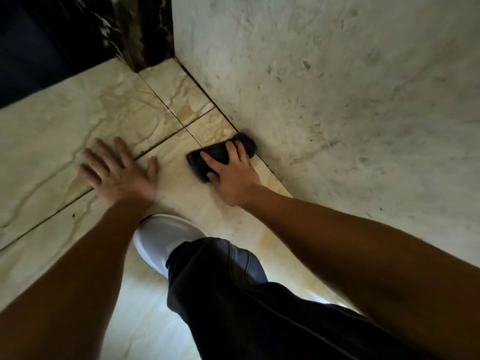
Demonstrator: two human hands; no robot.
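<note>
A dark folded cloth (207, 158) lies on the beige marble floor tiles (65, 131), right where the floor meets a pale wall (337, 87). My right hand (232, 172) presses flat on the cloth with fingers spread over it, the far end of the cloth touching the wall. My left hand (118, 170) rests palm down on the tiles to the left, fingers spread and straight, holding nothing.
My white shoe (161, 240) and dark trouser leg (233, 294) stand just behind the hands. A dark marble frame (145, 29) and a dark opening (39, 48) lie at the far left corner. Dark grout lines cross the tiles.
</note>
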